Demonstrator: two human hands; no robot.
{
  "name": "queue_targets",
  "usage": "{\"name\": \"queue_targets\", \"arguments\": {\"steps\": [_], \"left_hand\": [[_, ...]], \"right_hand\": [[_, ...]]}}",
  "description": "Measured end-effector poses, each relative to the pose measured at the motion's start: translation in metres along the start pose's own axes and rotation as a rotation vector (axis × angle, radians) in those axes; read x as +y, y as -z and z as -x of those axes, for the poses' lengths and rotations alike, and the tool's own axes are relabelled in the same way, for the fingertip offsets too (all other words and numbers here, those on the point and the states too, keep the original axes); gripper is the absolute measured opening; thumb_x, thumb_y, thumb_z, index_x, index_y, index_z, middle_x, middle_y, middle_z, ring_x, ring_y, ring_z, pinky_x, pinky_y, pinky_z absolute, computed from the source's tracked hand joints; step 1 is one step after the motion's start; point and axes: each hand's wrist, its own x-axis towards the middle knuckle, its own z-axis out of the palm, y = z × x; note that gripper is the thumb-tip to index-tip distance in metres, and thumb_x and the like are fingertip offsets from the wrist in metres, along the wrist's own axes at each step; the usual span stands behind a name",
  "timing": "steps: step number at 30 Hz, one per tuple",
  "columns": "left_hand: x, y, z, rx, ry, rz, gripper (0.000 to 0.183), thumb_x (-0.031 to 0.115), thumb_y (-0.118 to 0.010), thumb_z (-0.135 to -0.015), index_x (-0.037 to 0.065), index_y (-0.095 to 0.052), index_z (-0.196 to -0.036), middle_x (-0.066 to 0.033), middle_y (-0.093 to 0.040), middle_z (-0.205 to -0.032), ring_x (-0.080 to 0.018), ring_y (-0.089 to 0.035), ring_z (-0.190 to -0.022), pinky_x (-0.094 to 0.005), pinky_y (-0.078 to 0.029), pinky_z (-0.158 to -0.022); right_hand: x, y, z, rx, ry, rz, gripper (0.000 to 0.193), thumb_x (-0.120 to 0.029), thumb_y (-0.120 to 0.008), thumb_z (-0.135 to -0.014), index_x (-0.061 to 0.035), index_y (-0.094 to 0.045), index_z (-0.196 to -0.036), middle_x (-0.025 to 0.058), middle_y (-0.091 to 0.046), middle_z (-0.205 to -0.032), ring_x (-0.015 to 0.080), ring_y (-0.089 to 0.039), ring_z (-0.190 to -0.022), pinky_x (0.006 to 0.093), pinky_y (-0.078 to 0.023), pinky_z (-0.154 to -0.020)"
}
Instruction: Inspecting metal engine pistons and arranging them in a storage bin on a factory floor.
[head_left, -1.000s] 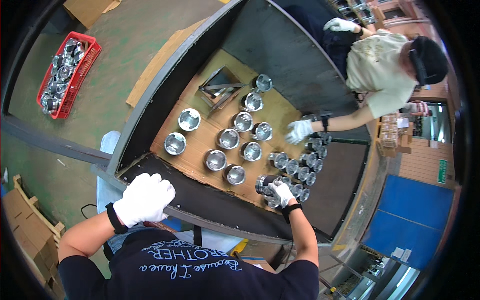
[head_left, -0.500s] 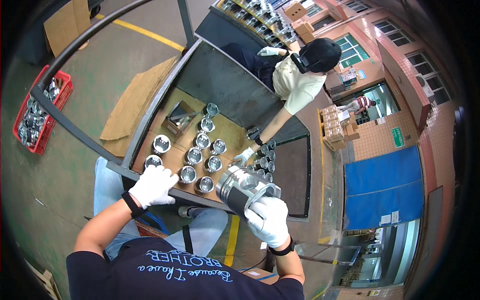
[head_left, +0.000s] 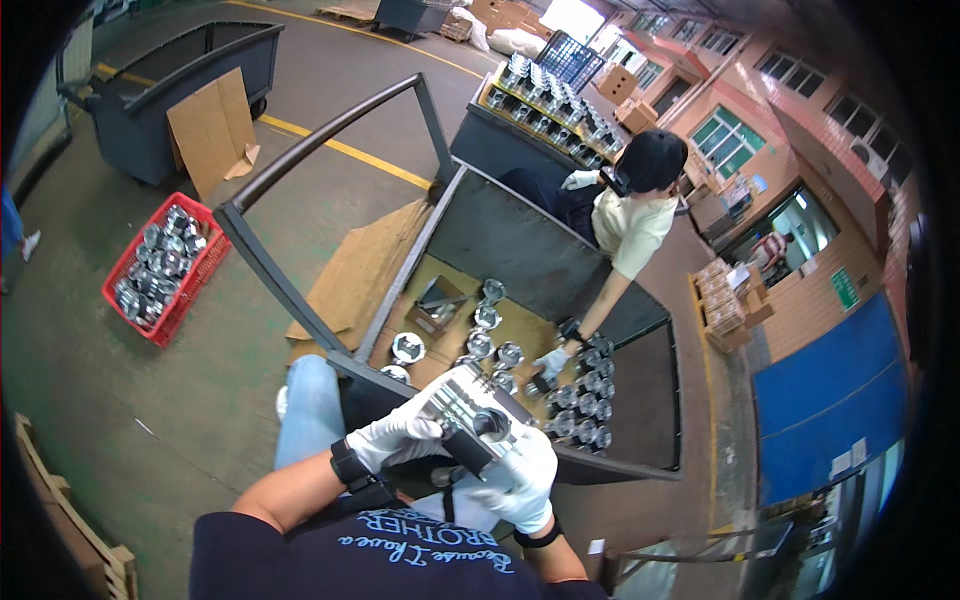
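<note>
A shiny metal piston (head_left: 468, 408) is held up in front of my body, tilted, with its round pin hole showing. My left hand (head_left: 395, 436), in a white glove, is closed on the piston's left side. Gloved likewise, my right hand (head_left: 522, 478) grips it from the right and below; some of its fingers are hidden. Just beyond my hands stands a grey metal bin cart (head_left: 398, 275) with cardboard on its floor. Several pistons (head_left: 408, 347) stand upright in it, and a tighter group of pistons (head_left: 588, 405) fills its right part.
Across the cart, a co-worker (head_left: 640, 225) reaches in with a gloved hand (head_left: 551, 364) among the pistons. A red crate (head_left: 165, 325) of metal parts sits on the floor at left. The cart's handle bar (head_left: 290, 285) rises at left. Behind stands another piston-laden cart (head_left: 490, 145).
My left hand has left the cart's near edge and joined my right hand on the piston. The piston has moved closer to my body and turned. The view has shifted left.
</note>
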Motion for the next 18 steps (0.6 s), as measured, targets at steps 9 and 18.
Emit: {"name": "queue_targets", "arguments": {"steps": [9,18], "left_hand": [[0.013,-0.024,0.023,0.189,-0.279,-1.552,0.119,0.028,-0.095,-0.060,-0.003,-0.025,-0.151,-0.0197,-0.043,-0.147,-0.0284,-0.044,-0.136,-0.0364,-0.036,-0.113],[0.040,-0.035,0.066,0.322,0.000,-1.516,0.082,0.024,-0.086,-0.075,0.003,-0.046,-0.143,-0.0158,-0.056,-0.138,-0.0289,-0.058,-0.123,-0.0392,-0.046,-0.101]], "right_hand": [[0.022,-0.107,0.044,0.472,-1.353,-1.840,0.053,-0.050,-0.040,-0.102,-0.0049,-0.061,-0.122,0.0108,-0.068,-0.115,0.0252,-0.064,-0.106,0.0398,-0.050,-0.096],[0.033,-0.109,0.064,0.783,-1.150,-2.067,0.053,-0.045,-0.043,-0.102,0.0016,-0.058,-0.123,0.0153,-0.066,-0.115,0.0285,-0.066,-0.103,0.0404,-0.053,-0.093]]}}
